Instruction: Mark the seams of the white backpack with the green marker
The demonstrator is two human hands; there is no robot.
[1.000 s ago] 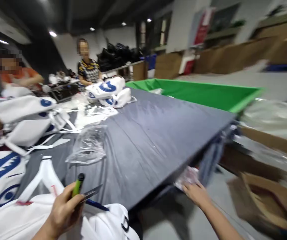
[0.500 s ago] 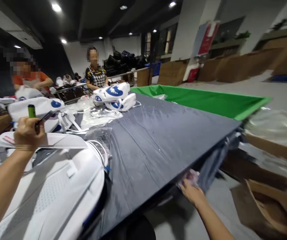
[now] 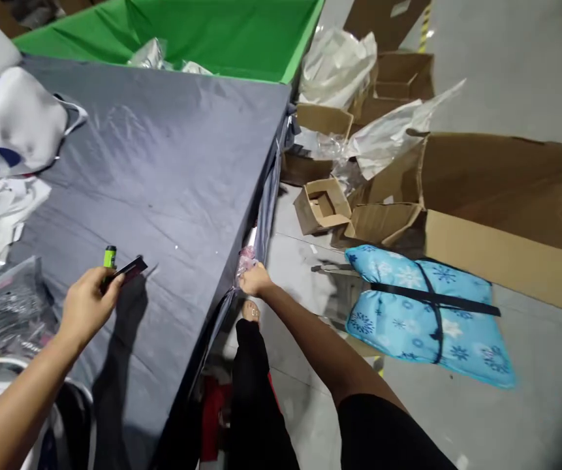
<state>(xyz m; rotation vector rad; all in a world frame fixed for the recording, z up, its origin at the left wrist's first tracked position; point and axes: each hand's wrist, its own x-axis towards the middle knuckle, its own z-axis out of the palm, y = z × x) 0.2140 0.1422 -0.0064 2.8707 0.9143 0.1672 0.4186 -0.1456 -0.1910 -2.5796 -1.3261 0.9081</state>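
Note:
My left hand [image 3: 87, 300] is closed above the grey-covered table [image 3: 163, 163]. Out of its fist stick a short bright green cylinder [image 3: 109, 256] with a dark top and a thin dark flat piece [image 3: 132, 268]; their exact kind does not show. Below the table's right edge, my right hand [image 3: 255, 281] grips a crumpled pinkish clear plastic wrapping [image 3: 246, 260], beside the hanging grey cloth [image 3: 267, 209]. What the wrapping holds, if anything, cannot be made out. At the left lie white bags [image 3: 23, 121] with blue patches and a clear plastic bag [image 3: 11, 307].
A green fabric bin [image 3: 222, 39] adjoins the table's far edge. Cardboard boxes [image 3: 506, 189] and plastic sheeting [image 3: 334, 65] crowd the floor on the right. A blue snowflake-patterned cushion [image 3: 422, 313] with black straps lies nearer. My foot [image 3: 250, 311] is beside the table.
The view has swung right and down, bringing the floor, boxes and blue cushion into sight. My left hand is now over the bare grey cloth, away from the white bags. Both hands keep their holds.

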